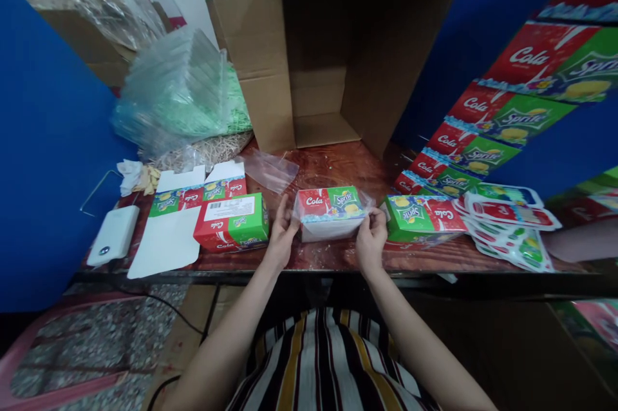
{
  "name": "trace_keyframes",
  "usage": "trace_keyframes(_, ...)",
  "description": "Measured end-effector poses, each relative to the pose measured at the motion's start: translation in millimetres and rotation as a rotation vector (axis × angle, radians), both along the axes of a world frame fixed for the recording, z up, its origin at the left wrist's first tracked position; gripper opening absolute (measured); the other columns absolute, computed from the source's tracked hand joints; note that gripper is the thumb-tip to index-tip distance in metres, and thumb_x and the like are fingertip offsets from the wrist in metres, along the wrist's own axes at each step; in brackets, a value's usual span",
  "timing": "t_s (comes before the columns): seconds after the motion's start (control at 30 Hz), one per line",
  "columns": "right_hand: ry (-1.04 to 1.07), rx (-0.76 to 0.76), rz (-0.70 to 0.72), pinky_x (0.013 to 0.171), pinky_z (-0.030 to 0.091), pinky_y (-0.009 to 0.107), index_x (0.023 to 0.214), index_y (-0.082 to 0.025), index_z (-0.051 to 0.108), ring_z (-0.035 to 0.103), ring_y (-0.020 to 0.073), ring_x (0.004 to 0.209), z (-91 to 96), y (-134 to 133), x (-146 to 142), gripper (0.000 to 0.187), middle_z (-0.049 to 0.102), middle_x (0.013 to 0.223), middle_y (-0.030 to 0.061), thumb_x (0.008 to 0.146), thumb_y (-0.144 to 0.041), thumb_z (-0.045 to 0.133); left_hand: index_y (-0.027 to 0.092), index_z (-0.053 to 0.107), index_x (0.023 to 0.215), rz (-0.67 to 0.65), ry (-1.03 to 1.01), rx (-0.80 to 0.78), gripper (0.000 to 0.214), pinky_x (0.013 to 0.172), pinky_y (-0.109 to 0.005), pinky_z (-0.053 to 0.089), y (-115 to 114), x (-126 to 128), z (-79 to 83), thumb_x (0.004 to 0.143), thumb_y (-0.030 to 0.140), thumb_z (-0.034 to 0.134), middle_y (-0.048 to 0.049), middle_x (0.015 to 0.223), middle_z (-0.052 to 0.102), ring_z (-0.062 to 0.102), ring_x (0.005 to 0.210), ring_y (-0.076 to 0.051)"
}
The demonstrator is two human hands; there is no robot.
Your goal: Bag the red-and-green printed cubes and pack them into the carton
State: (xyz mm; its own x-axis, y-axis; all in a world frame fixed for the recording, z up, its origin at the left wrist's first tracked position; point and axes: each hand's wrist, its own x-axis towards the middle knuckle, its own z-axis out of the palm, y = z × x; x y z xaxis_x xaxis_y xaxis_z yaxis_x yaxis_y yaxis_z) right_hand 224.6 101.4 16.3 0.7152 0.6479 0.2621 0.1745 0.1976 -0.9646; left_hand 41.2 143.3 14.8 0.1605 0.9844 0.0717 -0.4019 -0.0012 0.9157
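Note:
In front of me a small red and green Cola and Sprite box (pixel 333 208) with a white front side sits in a clear plastic bag on the table. My left hand (pixel 282 235) holds its left end, thumb against the corner and forefinger pointing away from me. At the opposite end my right hand (pixel 371 238) has its fingers closed on the box's corner and the plastic. Just left of my left hand stands a closed Cola and Sprite carton (pixel 232 221) with a barcode label. Another closed carton (pixel 427 214) is close beside my right hand.
An unfolded carton (pixel 170 230) and a white power bank (pixel 113 235) lie at left. Blister packs (pixel 514 224) are piled at right, beneath rising rows of cartons (pixel 487 124). A large open cardboard box (pixel 268 50) stands behind. A plastic bag (pixel 270 169) lies before it.

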Motion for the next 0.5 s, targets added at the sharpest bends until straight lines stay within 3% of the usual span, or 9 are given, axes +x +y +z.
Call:
trace_keyframes(0.13,-0.053,-0.006,0.049,0.084,0.043,0.033,0.101,-0.018,0.054,0.054,0.0197,0.09,-1.3,-12,-10,0.038,0.057,0.094,0.0061,0.094,-0.051,0.037,0.028,0.054,0.133,-0.072,0.032,0.017,0.062,0.105,-0.029,0.037,-1,-4,2.1,0.076,0.041,0.076,-0.0051,0.136,0.058,0.049,0.129,-0.021)
trace_keyframes(0.2,-0.152,-0.024,0.084,0.092,0.042,0.037,0.117,-0.017,0.048,0.054,0.0233,0.101,-5.6,-14,-14,0.051,0.057,0.11,0.0098,0.084,-0.055,0.055,0.027,0.056,0.131,-0.061,0.058,0.016,0.063,0.101,-0.03,0.041,-2,-4,0.0,0.074,0.042,0.078,-0.0059,0.127,0.064,0.056,0.12,-0.021)
trace_keyframes(0.3,-0.255,-0.079,0.07,0.097,0.04,0.041,0.124,-0.017,0.041,0.052,0.0274,0.108,-12.0,-13,-15,0.085,0.053,0.119,0.0123,0.058,-0.051,0.081,0.026,0.056,0.13,-0.033,0.065,0.013,0.066,0.094,-0.03,0.045,-5,-3,-5.4,0.071,0.041,0.08,-0.0051,0.113,0.069,0.062,0.106,-0.02)
trace_keyframes(0.37,-0.243,-0.069,0.081,0.096,0.041,0.04,0.12,-0.018,0.043,0.053,0.0264,0.106,-13.5,-11,-13,0.079,0.055,0.115,0.0107,0.059,-0.049,0.082,0.026,0.056,0.129,-0.005,0.056,0.01,0.063,0.093,-0.029,0.046,-6,-2,-8.6,0.072,0.041,0.079,-0.0042,0.107,0.07,0.062,0.103,-0.019)
trace_keyframes(0.5,-0.13,0.006,0.102,0.088,0.044,0.034,0.106,-0.019,0.051,0.056,0.0201,0.093,-11.2,-11,-6,0.037,0.059,0.099,0.0052,0.084,-0.047,0.061,0.024,0.058,0.125,0.05,0.042,-0.013,0.06,0.089,-0.029,0.047,-10,0,-10.8,0.072,0.043,0.078,-0.0035,0.1,0.07,0.062,0.102,-0.02)
